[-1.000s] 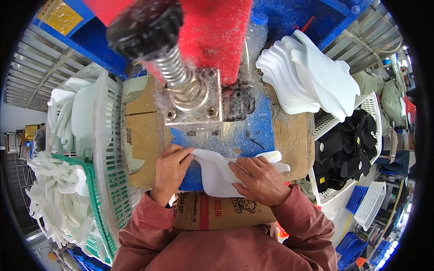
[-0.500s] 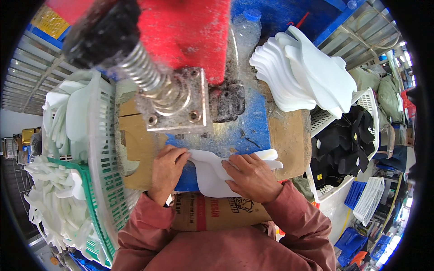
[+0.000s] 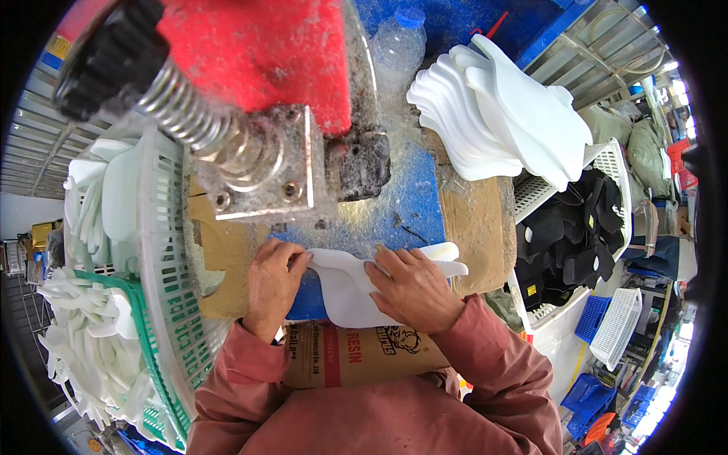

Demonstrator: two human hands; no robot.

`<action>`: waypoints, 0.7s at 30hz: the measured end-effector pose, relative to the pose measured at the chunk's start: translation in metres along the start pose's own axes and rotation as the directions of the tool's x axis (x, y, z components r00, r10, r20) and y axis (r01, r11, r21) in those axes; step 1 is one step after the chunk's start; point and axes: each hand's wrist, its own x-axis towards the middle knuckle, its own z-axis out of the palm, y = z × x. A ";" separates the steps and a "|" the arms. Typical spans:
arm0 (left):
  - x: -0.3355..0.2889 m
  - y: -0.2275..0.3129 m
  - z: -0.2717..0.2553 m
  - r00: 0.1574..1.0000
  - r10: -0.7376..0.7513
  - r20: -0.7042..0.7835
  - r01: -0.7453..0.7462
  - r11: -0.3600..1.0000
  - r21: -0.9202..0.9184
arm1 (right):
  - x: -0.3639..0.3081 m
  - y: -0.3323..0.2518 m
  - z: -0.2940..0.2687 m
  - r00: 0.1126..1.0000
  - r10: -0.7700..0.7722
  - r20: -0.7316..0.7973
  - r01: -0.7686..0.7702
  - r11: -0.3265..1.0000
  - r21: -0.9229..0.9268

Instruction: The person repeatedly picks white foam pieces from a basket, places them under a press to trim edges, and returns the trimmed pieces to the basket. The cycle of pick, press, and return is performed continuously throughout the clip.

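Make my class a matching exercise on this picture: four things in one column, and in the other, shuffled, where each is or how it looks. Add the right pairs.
Things
1. Left hand
2. Right hand
3. Clear bottle
4. Black pieces

Places and looks
A. Heaped in a white basket
B. Fingers on the middle of the white piece
C. Topped with a blue cap
D. Thumb and finger at the left end of the white piece

Right pairs
1-D
2-B
3-C
4-A
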 end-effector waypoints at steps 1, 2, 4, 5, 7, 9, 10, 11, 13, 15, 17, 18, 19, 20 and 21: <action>0.000 0.000 0.000 1.000 -0.001 0.000 0.001 1.000 0.005 | 0.000 0.000 0.000 1.000 -0.001 0.007 0.001 1.000 -0.014; 0.000 -0.001 0.001 1.000 -0.002 0.001 0.002 1.000 -0.004 | 0.001 0.001 0.001 1.000 0.004 0.015 -0.004 1.000 -0.021; 0.001 -0.001 0.003 1.000 -0.011 0.004 0.011 1.000 -0.023 | 0.002 0.001 0.002 1.000 0.004 0.016 -0.003 0.999 -0.042; 0.001 -0.001 0.004 1.000 0.002 -0.002 -0.002 1.000 0.006 | 0.002 0.001 0.002 1.000 -0.001 0.009 0.002 0.999 -0.053; 0.001 0.001 0.004 1.000 0.012 -0.014 -0.011 0.998 0.069 | 0.003 0.002 0.004 1.000 -0.008 -0.003 0.008 0.998 -0.067; 0.000 0.005 0.001 0.999 -0.014 -0.046 0.018 0.997 0.076 | 0.004 0.003 0.006 1.000 -0.010 -0.009 0.009 0.997 -0.073; 0.000 0.008 -0.001 0.998 -0.031 -0.058 0.035 0.997 0.074 | 0.004 0.004 0.008 1.000 -0.020 -0.022 0.018 0.996 -0.082; -0.001 0.012 -0.005 0.999 -0.020 -0.048 0.024 0.996 0.081 | 0.004 0.005 0.009 0.999 -0.026 -0.032 0.023 0.996 -0.090; -0.004 0.022 -0.014 1.000 -0.006 -0.013 0.007 0.997 0.079 | 0.004 0.007 0.012 0.998 -0.039 -0.042 0.034 0.993 -0.116; -0.006 0.036 -0.014 0.986 0.164 -0.013 -0.163 0.986 0.039 | 0.006 0.009 0.015 0.998 -0.053 -0.036 0.047 0.987 -0.152; -0.006 0.049 -0.003 0.966 0.256 0.027 -0.257 0.967 0.002 | 0.008 0.009 0.018 0.997 -0.059 -0.048 0.050 0.982 -0.181; -0.006 0.054 0.006 0.958 0.277 0.069 -0.277 0.961 -0.016 | 0.009 0.008 0.018 0.999 -0.040 -0.010 0.037 0.980 -0.194; -0.005 0.057 0.014 0.945 0.308 0.110 -0.305 0.951 -0.041 | 0.010 0.008 0.016 0.996 -0.072 -0.055 0.060 0.978 -0.198; -0.001 0.058 0.023 0.942 0.315 0.120 -0.313 0.949 -0.033 | 0.010 0.007 0.014 0.995 -0.077 -0.057 0.064 0.978 -0.200; -0.001 0.057 0.027 0.951 0.277 0.141 -0.278 0.961 -0.013 | 0.009 0.007 0.011 0.999 -0.038 0.015 0.041 0.978 -0.206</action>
